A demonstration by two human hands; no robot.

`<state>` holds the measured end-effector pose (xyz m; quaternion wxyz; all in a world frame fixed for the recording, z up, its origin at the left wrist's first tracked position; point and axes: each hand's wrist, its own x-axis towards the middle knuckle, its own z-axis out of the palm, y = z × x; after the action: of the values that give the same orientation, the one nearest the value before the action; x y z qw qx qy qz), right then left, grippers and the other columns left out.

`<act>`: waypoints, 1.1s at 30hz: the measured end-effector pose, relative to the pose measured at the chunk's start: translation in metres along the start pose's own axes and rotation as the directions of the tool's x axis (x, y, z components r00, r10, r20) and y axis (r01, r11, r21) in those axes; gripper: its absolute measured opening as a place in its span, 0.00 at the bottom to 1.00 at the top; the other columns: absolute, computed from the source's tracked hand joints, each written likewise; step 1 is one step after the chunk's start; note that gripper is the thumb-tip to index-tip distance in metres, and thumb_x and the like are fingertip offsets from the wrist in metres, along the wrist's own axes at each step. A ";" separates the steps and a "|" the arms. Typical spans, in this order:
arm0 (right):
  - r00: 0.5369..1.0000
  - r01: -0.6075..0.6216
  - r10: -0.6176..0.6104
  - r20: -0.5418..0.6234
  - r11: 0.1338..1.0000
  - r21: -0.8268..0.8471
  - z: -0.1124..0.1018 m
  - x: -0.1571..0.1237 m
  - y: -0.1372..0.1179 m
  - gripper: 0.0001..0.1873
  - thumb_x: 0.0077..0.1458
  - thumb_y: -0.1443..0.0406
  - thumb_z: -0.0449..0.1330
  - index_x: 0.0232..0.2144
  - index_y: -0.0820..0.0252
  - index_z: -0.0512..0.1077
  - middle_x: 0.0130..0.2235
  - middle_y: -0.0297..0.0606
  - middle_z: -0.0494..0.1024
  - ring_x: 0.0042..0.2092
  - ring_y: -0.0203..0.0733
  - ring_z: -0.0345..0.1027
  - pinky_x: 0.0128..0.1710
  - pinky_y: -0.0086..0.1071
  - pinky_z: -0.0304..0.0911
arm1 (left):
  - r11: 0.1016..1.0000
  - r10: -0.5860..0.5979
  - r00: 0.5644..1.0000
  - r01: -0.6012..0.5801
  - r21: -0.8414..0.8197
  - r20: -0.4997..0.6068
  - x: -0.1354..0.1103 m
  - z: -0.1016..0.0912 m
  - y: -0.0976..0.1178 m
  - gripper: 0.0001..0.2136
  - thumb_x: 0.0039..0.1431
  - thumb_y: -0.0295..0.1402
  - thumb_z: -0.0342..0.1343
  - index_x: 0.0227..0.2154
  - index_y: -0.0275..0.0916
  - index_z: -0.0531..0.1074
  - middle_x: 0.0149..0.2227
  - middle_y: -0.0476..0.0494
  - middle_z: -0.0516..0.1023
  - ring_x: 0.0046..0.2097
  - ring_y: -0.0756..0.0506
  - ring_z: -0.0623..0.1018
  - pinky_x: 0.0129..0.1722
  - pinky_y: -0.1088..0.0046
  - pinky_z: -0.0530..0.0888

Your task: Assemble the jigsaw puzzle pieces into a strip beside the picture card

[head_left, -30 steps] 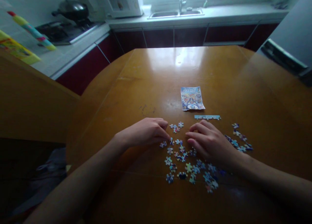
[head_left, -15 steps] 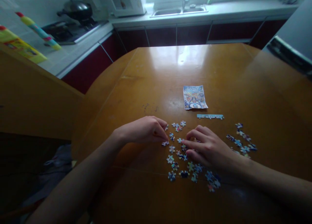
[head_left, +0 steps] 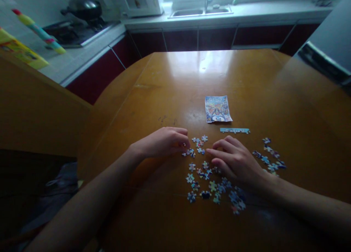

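Small jigsaw pieces lie loose on the wooden table (head_left: 153, 105). My left hand (head_left: 167, 141) is low at the left side of the group, fingers bent with a gap between them. A pale bit of a puzzle piece shows in that gap, and two pieces (head_left: 189, 152) lie just under the fingertips. My right hand (head_left: 234, 157) hovers over the right side with fingers spread. Its index fingertip is close to a light blue puzzle piece (head_left: 201, 150); whether they touch I cannot tell. Several more puzzle pieces (head_left: 205, 194) are spread nearer to me, some partly behind the right hand.
A joined blue puzzle strip (head_left: 235, 130) lies beyond my right hand, with a printed picture sheet (head_left: 218, 109) behind it. Another cluster of puzzle pieces (head_left: 265, 160) sits at the right. Past the table are a sink (head_left: 189, 12), a microwave (head_left: 142, 2) and a wok (head_left: 84, 7).
A piece at my left fingertips and the light blue one at my right index finger have shifted away from me. The left fingers have loosened, and the right hand has moved slightly farther forward.
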<state>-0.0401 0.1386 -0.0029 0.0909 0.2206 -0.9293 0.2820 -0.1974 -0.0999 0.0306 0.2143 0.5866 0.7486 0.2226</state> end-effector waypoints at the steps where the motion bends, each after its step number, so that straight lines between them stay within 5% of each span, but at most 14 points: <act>1: 0.999 -0.010 0.011 -0.038 1.000 0.014 -0.001 0.000 0.001 0.17 0.68 0.61 0.50 0.42 0.59 0.78 0.40 0.43 0.75 0.41 0.46 0.61 0.45 0.42 0.60 | 1.000 0.013 1.000 -0.013 -0.003 -0.002 0.000 0.000 0.001 0.05 0.65 0.31 0.58 0.35 0.39 0.79 0.32 0.49 0.72 0.32 0.53 0.72 0.34 0.80 0.67; 7: 1.000 0.009 -0.010 0.027 0.999 0.040 -0.001 0.000 -0.002 0.16 0.67 0.61 0.51 0.37 0.56 0.79 0.38 0.41 0.75 0.40 0.45 0.61 0.44 0.42 0.60 | 0.996 0.073 0.997 -0.073 0.053 0.016 -0.001 0.004 0.005 0.07 0.65 0.34 0.58 0.42 0.47 0.81 0.35 0.49 0.71 0.35 0.52 0.71 0.35 0.78 0.67; 14: 0.993 0.076 -0.079 0.086 0.996 0.045 0.001 -0.001 -0.007 0.10 0.61 0.65 0.57 0.39 0.54 0.79 0.41 0.40 0.76 0.42 0.45 0.62 0.43 0.42 0.60 | 1.000 0.025 0.992 -0.027 -0.012 -0.125 -0.002 0.000 -0.004 0.08 0.67 0.35 0.57 0.40 0.44 0.82 0.32 0.48 0.69 0.33 0.51 0.69 0.35 0.77 0.67; 18: 0.991 0.065 -0.067 0.117 0.998 0.017 0.002 -0.001 -0.005 0.11 0.61 0.66 0.57 0.41 0.53 0.79 0.42 0.41 0.76 0.43 0.46 0.62 0.44 0.43 0.60 | 0.997 0.061 0.996 -0.064 -0.031 -0.071 -0.002 0.001 0.006 0.07 0.66 0.34 0.58 0.39 0.45 0.82 0.32 0.47 0.71 0.35 0.50 0.71 0.36 0.76 0.67; 22: 0.998 0.053 -0.053 0.042 0.999 0.014 0.003 0.000 -0.003 0.12 0.62 0.66 0.56 0.43 0.55 0.79 0.41 0.42 0.76 0.42 0.46 0.62 0.44 0.43 0.61 | 0.996 0.086 0.996 -0.085 -0.026 0.010 -0.002 0.001 0.013 0.05 0.64 0.33 0.60 0.35 0.42 0.81 0.33 0.47 0.72 0.37 0.50 0.71 0.38 0.77 0.67; 27: 0.992 -0.016 0.025 -0.125 0.997 0.073 0.003 -0.001 -0.001 0.12 0.61 0.67 0.56 0.40 0.54 0.79 0.37 0.40 0.76 0.40 0.45 0.64 0.42 0.43 0.63 | 0.998 0.071 0.997 -0.070 0.004 -0.023 -0.003 -0.002 0.013 0.04 0.62 0.33 0.62 0.33 0.43 0.81 0.32 0.48 0.71 0.37 0.50 0.71 0.37 0.76 0.67; 33: 0.985 -0.035 0.050 -0.167 0.995 0.089 0.002 -0.001 -0.003 0.10 0.61 0.67 0.56 0.35 0.55 0.78 0.34 0.40 0.75 0.38 0.45 0.64 0.40 0.42 0.63 | 0.989 0.144 0.988 -0.145 0.017 0.064 0.003 0.011 0.017 0.03 0.60 0.34 0.64 0.37 0.46 0.81 0.38 0.47 0.75 0.42 0.47 0.71 0.41 0.74 0.70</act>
<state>-0.0376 0.1357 -0.0031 0.1540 0.1796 -0.9097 0.3413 -0.1787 -0.0926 0.0311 0.2146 0.6483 0.6994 0.2111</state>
